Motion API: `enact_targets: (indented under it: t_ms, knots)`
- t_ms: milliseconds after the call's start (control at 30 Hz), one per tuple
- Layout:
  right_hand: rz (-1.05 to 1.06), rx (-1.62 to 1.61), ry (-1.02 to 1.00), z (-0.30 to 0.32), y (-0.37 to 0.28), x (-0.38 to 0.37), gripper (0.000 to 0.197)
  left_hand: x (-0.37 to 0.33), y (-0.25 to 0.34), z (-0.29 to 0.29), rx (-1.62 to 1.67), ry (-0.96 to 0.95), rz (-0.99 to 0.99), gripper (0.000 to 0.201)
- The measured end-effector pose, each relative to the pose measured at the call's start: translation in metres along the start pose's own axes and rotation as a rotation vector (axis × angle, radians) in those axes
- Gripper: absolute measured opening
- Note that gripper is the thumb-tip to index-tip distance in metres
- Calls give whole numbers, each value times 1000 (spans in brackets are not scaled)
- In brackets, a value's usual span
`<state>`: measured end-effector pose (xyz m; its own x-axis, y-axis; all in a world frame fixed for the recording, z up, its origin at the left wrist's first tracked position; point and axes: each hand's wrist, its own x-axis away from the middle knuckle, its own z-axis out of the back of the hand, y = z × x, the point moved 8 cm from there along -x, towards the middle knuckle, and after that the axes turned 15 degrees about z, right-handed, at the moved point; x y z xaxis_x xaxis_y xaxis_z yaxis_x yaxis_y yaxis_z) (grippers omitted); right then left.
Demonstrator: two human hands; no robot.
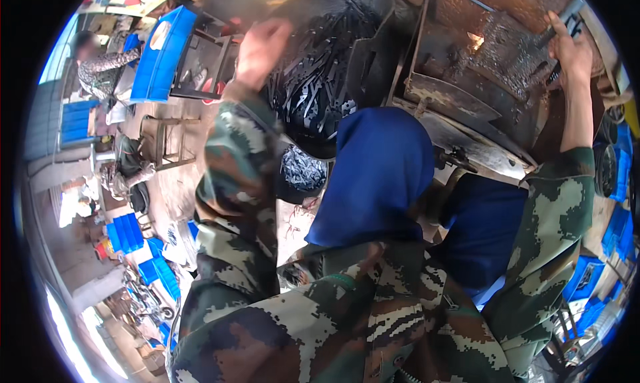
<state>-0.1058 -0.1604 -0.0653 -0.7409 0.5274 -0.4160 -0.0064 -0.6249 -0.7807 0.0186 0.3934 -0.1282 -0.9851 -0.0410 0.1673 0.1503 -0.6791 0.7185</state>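
My left hand (262, 50) is over the left rim of a large dark tub (380, 50). Its fingers are smeared by motion, so I cannot make out their pose or anything in them. Inside the tub lie many thin dark metal strips (313, 90). At the upper right my right hand (573, 55) is wrapped round a grey metal handle (570, 13) beside a rusty, wet-looking metal machine bed (507, 63). The handle's lower part is hidden by the hand.
A small bucket of shiny metal pieces (303, 168) stands below the tub, beside my blue-covered knee (380, 170). A metal edge plate (467, 133) borders the machine bed. Far left, another person (100, 70) works near a blue bin (163, 53). More blue bins (125, 233) stand lower left.
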Motion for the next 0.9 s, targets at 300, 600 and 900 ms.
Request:
enact_targets:
  t_ms: [300,600,900]
  knots:
    - [14,-33,-7,5,-21,12,37,-9,-135,-6,-748,66,264,63]
    - [11,46,-33,7,-7,0,36,-14,-144,-8,-686,94,325,71]
    - [-2,73,-50,7,-14,6,32,-9,-145,-12,-605,167,418,66]
